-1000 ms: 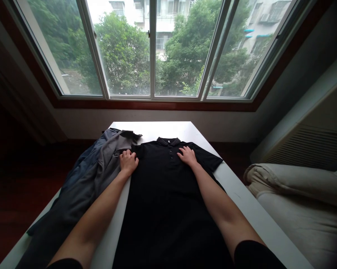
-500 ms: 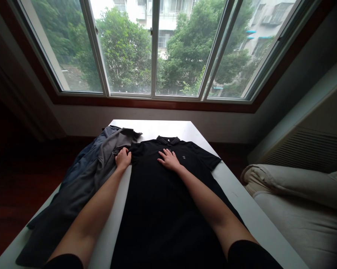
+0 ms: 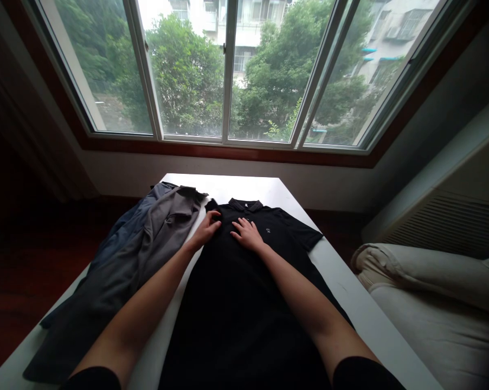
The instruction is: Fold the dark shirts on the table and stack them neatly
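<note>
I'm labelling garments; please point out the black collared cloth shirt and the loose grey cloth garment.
Black collared cloth shirt [image 3: 236, 287], head view: middle of its front.
Loose grey cloth garment [image 3: 147, 250], head view: fabric near its middle.

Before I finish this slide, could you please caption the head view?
Right hand on a black shirt, left hand at its sleeve, other clothes alongside.

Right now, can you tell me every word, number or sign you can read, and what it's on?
None can be read.
Small pale mark on the chest of the black shirt: too small to read.
White tag inside the shirt's collar: too small to tell if anything is printed there.
</note>
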`<action>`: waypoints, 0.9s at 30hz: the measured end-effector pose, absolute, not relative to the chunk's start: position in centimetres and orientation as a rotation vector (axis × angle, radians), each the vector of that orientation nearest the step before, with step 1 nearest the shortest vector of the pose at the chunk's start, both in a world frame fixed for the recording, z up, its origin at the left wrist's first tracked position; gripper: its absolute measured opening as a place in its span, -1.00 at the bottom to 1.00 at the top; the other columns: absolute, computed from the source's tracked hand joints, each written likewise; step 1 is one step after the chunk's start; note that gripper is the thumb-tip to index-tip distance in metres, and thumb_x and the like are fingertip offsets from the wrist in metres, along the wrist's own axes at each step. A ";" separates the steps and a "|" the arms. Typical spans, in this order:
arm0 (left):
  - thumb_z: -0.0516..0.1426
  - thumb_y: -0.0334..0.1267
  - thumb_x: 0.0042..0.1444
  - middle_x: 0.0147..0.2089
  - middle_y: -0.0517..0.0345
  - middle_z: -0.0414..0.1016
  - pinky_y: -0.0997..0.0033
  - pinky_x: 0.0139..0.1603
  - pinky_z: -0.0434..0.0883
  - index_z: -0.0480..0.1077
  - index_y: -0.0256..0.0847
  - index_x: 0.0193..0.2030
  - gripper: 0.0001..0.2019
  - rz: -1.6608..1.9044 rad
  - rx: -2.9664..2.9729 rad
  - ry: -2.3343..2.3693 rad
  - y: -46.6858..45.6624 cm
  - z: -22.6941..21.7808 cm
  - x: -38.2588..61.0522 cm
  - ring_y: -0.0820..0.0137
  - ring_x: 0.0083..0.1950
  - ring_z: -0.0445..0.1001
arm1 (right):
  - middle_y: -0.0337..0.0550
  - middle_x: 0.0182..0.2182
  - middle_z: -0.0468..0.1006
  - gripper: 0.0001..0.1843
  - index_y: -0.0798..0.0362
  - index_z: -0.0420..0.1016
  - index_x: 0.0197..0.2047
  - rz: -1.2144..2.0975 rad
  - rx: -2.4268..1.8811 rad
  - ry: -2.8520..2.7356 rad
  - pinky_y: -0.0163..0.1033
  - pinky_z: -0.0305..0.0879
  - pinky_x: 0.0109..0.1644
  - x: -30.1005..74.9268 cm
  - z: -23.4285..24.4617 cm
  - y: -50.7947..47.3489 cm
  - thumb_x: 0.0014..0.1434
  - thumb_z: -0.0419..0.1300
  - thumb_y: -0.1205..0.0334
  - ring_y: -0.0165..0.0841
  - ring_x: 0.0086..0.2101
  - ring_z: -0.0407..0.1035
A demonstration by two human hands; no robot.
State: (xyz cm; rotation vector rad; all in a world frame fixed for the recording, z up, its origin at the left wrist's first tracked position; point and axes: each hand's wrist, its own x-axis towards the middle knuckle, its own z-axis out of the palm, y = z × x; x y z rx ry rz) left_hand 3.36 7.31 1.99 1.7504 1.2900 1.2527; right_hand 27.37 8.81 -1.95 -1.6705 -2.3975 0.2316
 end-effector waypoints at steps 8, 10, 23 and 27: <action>0.30 -0.18 0.13 0.43 -0.05 0.30 -0.02 0.52 0.02 0.38 -0.11 0.31 -0.42 0.769 2.291 1.383 4.3 0.2 5.1 0.04 0.47 0.17 | 0.03 0.31 0.39 -0.61 0.03 0.52 0.21 0.178 -1.552 -2.191 -0.01 -0.01 0.47 28.0 -2.5 9.4 0.40 0.09 0.20 -0.16 0.36 0.16; 0.26 -0.21 0.16 0.45 -0.08 0.27 -0.02 0.51 0.01 0.35 -0.14 0.33 -0.42 0.701 2.321 1.506 4.4 -0.1 4.5 0.03 0.48 0.14 | 0.02 0.24 0.47 -0.62 0.03 0.52 0.21 0.195 -1.501 -2.093 -0.10 0.11 0.42 28.2 -2.5 9.6 0.40 0.09 0.21 -0.19 0.28 0.29; 0.20 -0.18 0.20 0.14 -0.05 0.48 0.13 0.24 0.27 0.39 -0.09 0.20 -0.58 0.488 2.285 1.930 3.5 1.3 3.7 0.08 0.20 0.40 | -0.13 -0.09 0.66 -0.57 -0.10 0.53 0.24 0.464 -1.374 -1.981 -0.15 0.40 0.09 27.0 -1.3 9.9 0.37 0.18 0.02 -0.21 -0.10 0.55; 0.11 -0.28 0.27 0.11 -0.04 0.53 0.14 0.21 0.28 0.39 -0.10 0.14 -0.69 0.460 2.259 1.992 3.4 2.2 3.4 0.13 0.17 0.46 | -0.19 -0.02 0.67 -0.69 -0.13 0.65 0.07 0.592 -1.275 -1.967 -0.16 0.38 0.17 25.8 0.0 10.2 0.33 0.21 0.06 -0.20 0.00 0.54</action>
